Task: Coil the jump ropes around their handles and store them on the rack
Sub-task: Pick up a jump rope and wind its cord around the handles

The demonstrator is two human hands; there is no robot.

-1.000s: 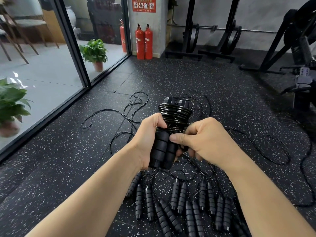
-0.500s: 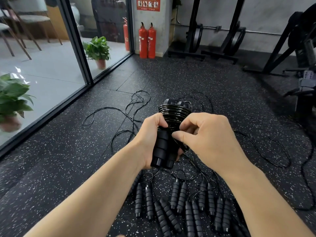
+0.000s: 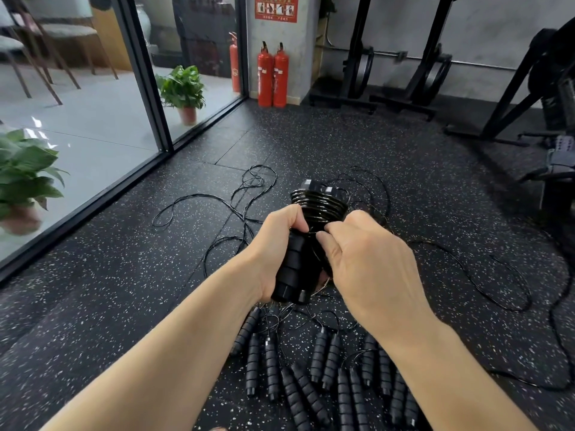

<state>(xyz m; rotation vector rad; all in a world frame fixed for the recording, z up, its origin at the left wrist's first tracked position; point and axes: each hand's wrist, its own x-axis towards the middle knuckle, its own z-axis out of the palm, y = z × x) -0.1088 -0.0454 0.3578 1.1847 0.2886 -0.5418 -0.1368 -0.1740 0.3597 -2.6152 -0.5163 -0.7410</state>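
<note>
My left hand (image 3: 275, 253) grips a pair of black ribbed jump rope handles (image 3: 292, 269) held upright together. Glossy black rope is coiled (image 3: 319, 205) in tight turns around their upper ends. My right hand (image 3: 367, 265) covers the right side of the handles, thumb and fingertips pinching the thin rope just below the coil. Several more jump rope handles (image 3: 323, 374) lie in a row on the floor below my hands, their thin black ropes (image 3: 242, 206) spread in loose loops across the rubber floor.
Glass wall with a black frame (image 3: 146, 98) runs along the left, potted plants (image 3: 183, 88) behind it. Two red fire extinguishers (image 3: 273, 77) stand by a pillar. Black racks with plates (image 3: 401, 63) line the back wall; gym equipment (image 3: 553, 126) stands at right.
My right hand has shifted up and over the handles, its fingertips now at the bottom of the coil. The left hand keeps its grip on the handles.
</note>
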